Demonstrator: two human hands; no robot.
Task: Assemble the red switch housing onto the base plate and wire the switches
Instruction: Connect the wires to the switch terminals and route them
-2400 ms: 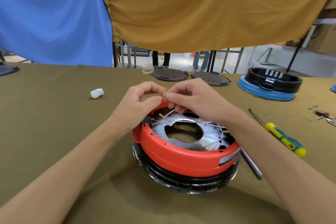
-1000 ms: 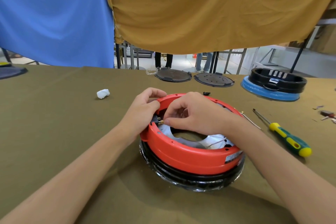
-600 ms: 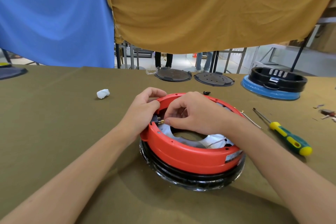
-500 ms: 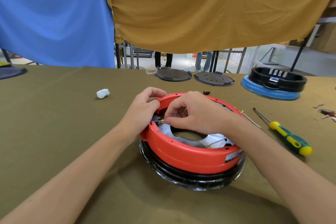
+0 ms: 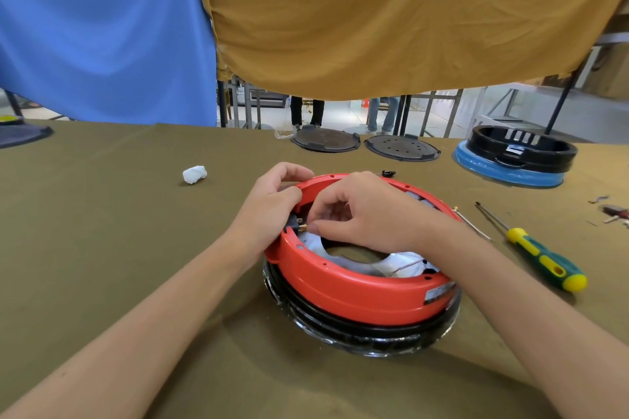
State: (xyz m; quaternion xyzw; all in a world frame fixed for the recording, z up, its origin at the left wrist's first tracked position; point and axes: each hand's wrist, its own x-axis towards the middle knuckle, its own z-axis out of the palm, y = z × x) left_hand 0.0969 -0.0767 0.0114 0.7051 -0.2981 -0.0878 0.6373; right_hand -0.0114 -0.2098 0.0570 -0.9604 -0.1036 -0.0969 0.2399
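The red switch housing [image 5: 354,292], a round ring, sits on a black base [image 5: 367,337] in the middle of the table, with a shiny metal plate [image 5: 405,264] inside it. My left hand [image 5: 269,211] grips the housing's left rim beside a small black switch [image 5: 293,222]. My right hand [image 5: 367,211] reaches over the ring and pinches a small brass wire terminal [image 5: 303,227] right against that switch. A thin wire [image 5: 406,265] lies across the metal plate.
A green and yellow screwdriver [image 5: 541,258] and a thin metal rod [image 5: 473,224] lie to the right. Two dark round lids [image 5: 325,141] and a black and blue unit [image 5: 514,156] stand at the far edge. A white wad [image 5: 194,174] lies left.
Over 2.4 s both hands came down from above the rim, bringing the terminal to the switch inside the left wall. In the last second they have stayed nearly still.
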